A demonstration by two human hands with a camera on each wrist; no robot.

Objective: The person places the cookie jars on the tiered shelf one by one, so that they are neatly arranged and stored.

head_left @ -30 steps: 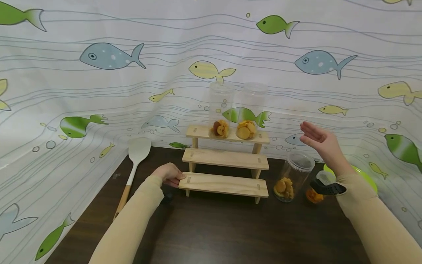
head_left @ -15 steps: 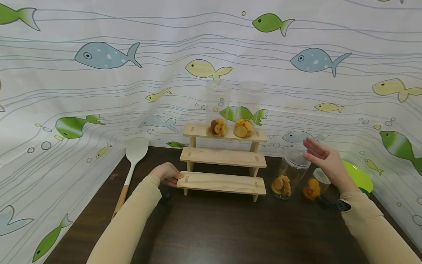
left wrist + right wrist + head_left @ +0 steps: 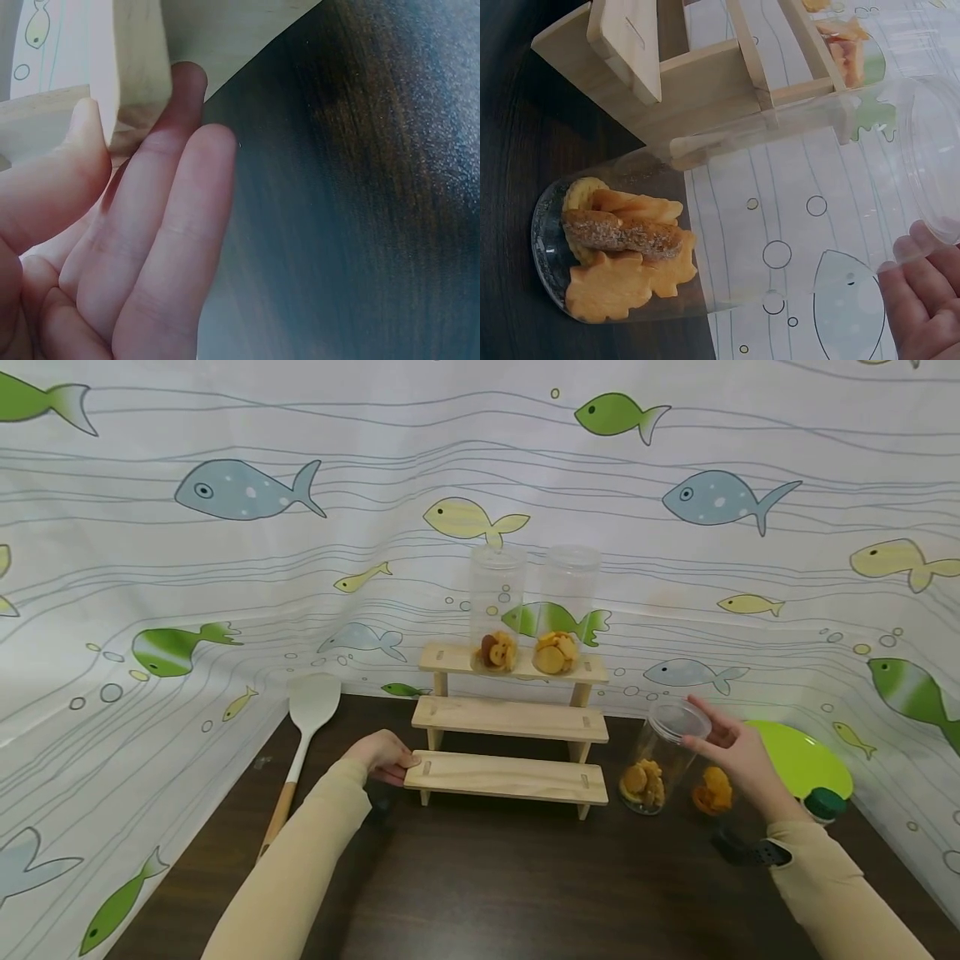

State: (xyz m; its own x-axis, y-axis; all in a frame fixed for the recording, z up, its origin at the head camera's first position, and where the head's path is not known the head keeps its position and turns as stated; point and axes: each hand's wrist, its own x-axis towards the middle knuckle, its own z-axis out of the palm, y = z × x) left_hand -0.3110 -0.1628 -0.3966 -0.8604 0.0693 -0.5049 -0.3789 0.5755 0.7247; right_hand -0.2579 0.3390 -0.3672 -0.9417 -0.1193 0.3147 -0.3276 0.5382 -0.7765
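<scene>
My left hand pinches the left end of the lowest board of a three-step wooden display stand; thumb on top, fingers beneath, as the left wrist view shows. My right hand is at the lid of a tall clear plastic jar, thumb in front and fingers behind the lid's right side. In the right wrist view its fingertips are right at the jar wall near the lid. Cookies lie in the jar's bottom. The jar stands on the table right of the stand.
Two clear cookie jars stand on the top step. Behind the right hand are orange snacks, a lime-green plate and a green cap. A white spatula lies at the left. A fish-print cloth backs the dark table.
My right hand has come down and left from beside the jar to its lid. The left hand stays on the stand's lowest board, and the jar stands where it was.
</scene>
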